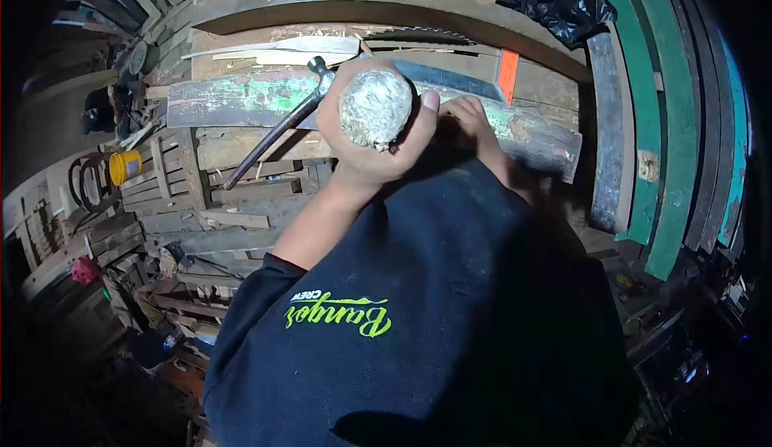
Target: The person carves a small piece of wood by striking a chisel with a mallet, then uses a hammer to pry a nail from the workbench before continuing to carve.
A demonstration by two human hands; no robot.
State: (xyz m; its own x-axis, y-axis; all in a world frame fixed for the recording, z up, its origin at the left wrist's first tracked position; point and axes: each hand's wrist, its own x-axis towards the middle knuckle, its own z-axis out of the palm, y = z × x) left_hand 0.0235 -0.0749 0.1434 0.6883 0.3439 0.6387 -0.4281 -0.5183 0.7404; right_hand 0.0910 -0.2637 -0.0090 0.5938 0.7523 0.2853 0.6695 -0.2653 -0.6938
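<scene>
My left hand is wrapped round a roundish object with a silvery, crinkled top, held up close to the camera. Beside and partly behind that hand lies a claw hammer, its head at the upper end and its handle slanting down to the left. Just right of it, my right hand has its fingers curled together over the edge of a worn plank with green paint. Whatever those fingers hold is hidden. Behind both hands, a dark flat strip runs toward an orange piece.
A long curved beam crosses the top, with a toothed edge below it. A black plastic bag sits upper right, near green boards. Scrap wood and a yellow container are at left.
</scene>
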